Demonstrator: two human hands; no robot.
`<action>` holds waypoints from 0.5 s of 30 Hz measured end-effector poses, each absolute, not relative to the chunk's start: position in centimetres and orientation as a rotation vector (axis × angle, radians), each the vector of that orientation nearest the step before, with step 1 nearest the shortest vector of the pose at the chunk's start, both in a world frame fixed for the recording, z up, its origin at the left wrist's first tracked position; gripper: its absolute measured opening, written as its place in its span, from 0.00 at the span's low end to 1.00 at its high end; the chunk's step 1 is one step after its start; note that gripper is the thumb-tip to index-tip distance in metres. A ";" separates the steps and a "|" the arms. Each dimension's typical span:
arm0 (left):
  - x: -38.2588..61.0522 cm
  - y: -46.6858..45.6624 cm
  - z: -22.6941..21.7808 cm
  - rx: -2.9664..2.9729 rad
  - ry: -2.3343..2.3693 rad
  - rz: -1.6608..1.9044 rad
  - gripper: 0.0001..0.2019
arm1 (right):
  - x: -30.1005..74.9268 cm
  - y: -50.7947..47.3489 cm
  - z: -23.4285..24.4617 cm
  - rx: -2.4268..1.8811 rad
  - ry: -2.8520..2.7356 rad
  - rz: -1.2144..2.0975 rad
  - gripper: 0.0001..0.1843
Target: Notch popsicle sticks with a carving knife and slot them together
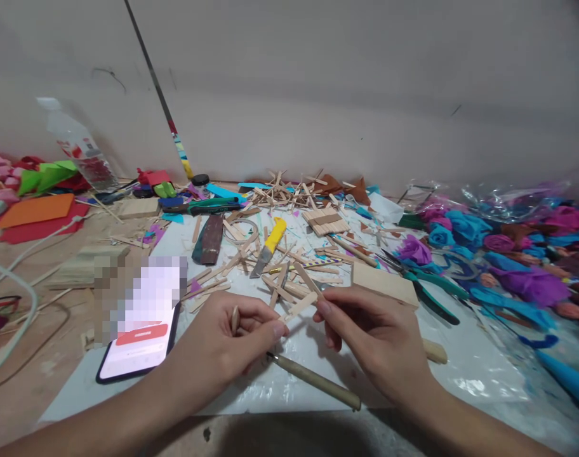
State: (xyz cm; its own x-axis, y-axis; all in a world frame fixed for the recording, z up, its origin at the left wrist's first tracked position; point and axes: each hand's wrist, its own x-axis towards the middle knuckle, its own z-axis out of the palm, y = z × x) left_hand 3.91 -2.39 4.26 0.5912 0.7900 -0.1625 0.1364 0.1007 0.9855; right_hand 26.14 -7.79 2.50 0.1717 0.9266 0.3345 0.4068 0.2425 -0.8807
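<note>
My left hand (237, 333) is closed, thumb and forefinger pinching the near end of a short wooden craft stick (301, 306). The rounded end of a thin wooden rod (235, 319) pokes out between its curled fingers. My right hand (370, 327) pinches the other end of the craft stick. A second craft stick (306, 279) slants up and left from the right fingertips; whether the two sticks are joined I cannot tell. Below the hands lies a tool with a round wooden handle (318, 381). Just beyond them rests a yellow utility knife (270, 246).
Loose craft sticks (284, 193) are heaped at the back of the white sheet (480, 374). On the left lie a phone (144, 352) and a plastic bottle (82, 149). Green-handled pliers (435, 298), a wooden block (382, 284) and coloured paper flowers (413, 249) are on the right.
</note>
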 end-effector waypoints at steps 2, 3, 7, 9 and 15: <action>3.9 -2.5 4.2 1.429 0.862 0.585 0.19 | 26.2 -7.8 2.4 -1.361 -1.466 0.507 0.06; 3.9 -2.5 4.2 1.434 0.867 0.588 0.19 | 26.3 -7.8 2.3 -1.367 -1.488 0.452 0.05; 4.0 -2.7 4.3 1.448 0.883 0.608 0.19 | 26.5 -8.0 2.0 -1.364 -1.566 0.246 0.04; 4.0 -2.8 4.2 1.452 0.888 0.615 0.19 | 26.5 -8.2 2.0 -1.354 -1.598 0.183 0.05; 4.1 -2.9 4.0 1.463 0.891 0.610 0.18 | 26.4 -8.2 1.5 -1.336 -1.647 0.077 0.05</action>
